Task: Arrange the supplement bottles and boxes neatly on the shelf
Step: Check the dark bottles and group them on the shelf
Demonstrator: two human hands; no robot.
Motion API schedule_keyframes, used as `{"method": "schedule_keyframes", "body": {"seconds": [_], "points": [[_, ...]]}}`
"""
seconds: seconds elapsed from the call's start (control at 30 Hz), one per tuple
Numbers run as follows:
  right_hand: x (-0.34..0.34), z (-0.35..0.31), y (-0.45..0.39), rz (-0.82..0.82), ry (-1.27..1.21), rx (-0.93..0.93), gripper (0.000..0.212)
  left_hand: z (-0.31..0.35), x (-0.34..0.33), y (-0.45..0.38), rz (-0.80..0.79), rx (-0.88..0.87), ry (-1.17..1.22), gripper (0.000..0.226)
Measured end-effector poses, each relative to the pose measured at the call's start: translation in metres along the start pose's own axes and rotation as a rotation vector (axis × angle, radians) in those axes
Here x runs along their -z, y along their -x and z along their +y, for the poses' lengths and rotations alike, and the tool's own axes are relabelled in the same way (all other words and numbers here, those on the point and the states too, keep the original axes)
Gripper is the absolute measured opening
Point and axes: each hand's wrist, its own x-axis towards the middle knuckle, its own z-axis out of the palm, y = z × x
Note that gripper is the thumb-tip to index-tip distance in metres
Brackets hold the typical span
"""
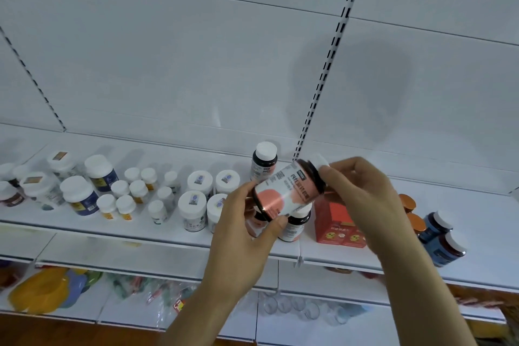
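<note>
Two hands are seen in the head view, both clamped on one dark supplement bottle (286, 191) with a pink-and-white label, which is held tilted on its side above the front of the white shelf (477, 236). The bottle's base is gripped by the left hand (244, 222), thumb underneath; its white-capped end is pinched by the fingers of the right hand (362, 199). The label print is too blurred to be read. A similar bottle (295, 223) standing below is largely hidden by the held one, and the red box (337, 222) beside it is partly covered by the right hand. Two orange-lidded bottles (411, 213) are half hidden behind the right wrist (only lids show). Another dark bottle (263, 160) stands upright at the back panel. White-capped jars (193, 209) are grouped to the left, the farthest cut off by the frame edge. Bare shelf surface is left on the right, past the blue-labelled bottles (443, 239) near the front lip.
</note>
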Motion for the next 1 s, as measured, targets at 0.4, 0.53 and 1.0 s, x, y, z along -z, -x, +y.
{"method": "schedule_keyframes", "body": {"seconds": [0.4,0.53,1.0], "points": [[-0.05,-0.005,-0.058,0.139,0.47,0.375,0.025,-0.069,-0.003,0.004,-0.06,0.013,-0.656,0.024],[-0.064,0.015,-0.073,0.107,0.597,0.424,0.029,-0.095,-0.013,0.006,-0.171,-0.043,-0.811,0.046],[-0.085,0.046,-0.114,-0.281,0.864,0.232,0.037,-0.109,-0.018,0.008,-0.327,0.012,-0.937,0.045]]}}
